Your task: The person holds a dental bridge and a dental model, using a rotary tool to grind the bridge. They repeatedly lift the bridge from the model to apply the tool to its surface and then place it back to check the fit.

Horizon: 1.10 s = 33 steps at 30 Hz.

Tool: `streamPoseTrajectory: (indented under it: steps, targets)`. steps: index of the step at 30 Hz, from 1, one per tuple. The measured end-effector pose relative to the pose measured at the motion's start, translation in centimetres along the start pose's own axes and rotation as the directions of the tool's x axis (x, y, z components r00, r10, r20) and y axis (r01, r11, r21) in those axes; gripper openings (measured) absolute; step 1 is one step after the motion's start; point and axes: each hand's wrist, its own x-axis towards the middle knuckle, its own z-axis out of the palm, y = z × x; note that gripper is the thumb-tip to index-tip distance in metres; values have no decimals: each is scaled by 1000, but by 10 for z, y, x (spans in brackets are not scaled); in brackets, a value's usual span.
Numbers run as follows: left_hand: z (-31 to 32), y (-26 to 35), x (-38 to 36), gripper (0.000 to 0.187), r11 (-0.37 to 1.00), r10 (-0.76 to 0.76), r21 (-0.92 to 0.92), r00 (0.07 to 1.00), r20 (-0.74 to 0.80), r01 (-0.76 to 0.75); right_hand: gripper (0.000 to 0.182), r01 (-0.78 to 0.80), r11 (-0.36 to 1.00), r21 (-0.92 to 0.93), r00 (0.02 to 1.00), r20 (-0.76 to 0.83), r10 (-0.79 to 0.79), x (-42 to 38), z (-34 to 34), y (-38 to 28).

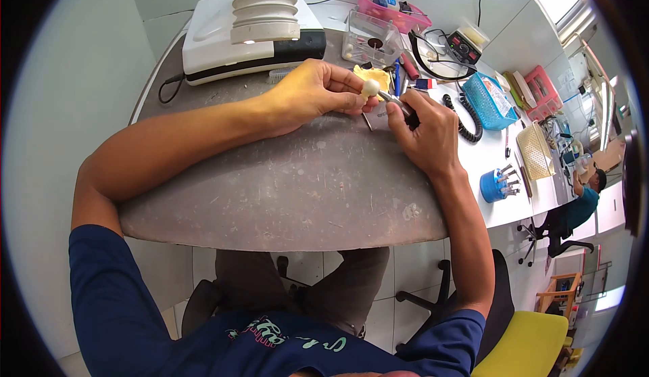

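Observation:
My right hand (426, 123) is closed around a rotary handpiece (399, 103), gripped like a pen and pointing up and left. At its tip is a whitish rounded head (371, 87), right against the fingertips of my left hand (321, 93). The left fingers are pinched together beside that head; whatever small piece they hold is too hidden to name. Just behind the fingertips lies a yellow dental cast (373, 76). A thin metal tool (367, 121) rests on the grey bench mat (304, 187) below the hands.
A white box-shaped unit (209, 45) stands back left under a ribbed hose (265, 5). Behind are a clear box (368, 39), a pink basket (399, 17) and a control unit (465, 47). Rightward are a blue basket (488, 100), a bur holder (493, 186) and a seated person (581, 204).

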Motion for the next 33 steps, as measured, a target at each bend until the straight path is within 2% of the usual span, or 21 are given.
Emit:
streamPoseTrajectory:
  steps: [9, 12, 27, 29, 31, 33]
  targets:
    - [0, -2, 1, 27, 999, 10, 46, 998, -64, -8, 29, 0, 1000, 14, 1000, 7, 0, -2, 0, 2]
    - [-1, -2, 1, 27, 999, -1, 39, 1000, -19, 2, 30, 23, 1000, 16, 1000, -13, -23, 0, 1, -2]
    - [-2, -2, 0, 26, 999, 14, 53, 1000, -21, -13, 27, 20, 1000, 21, 1000, 8, -21, -3, -1, 2]
    - [-2, -3, 0, 26, 999, 20, 33, 999, -32, -19, 27, 2, 1000, 17, 999, 34, -3, -2, 0, 2]
    - [3, -3, 2, 25, 1000, 26, 13, 999, -26, -26, 28, 59, 998, 33, 998, -37, -58, 0, 1, -2]
    - [3, -2, 1, 28, 1000, 12, -28, 999, -48, -13, 28, 50, 998, 34, 998, -25, -50, -1, 0, -2]
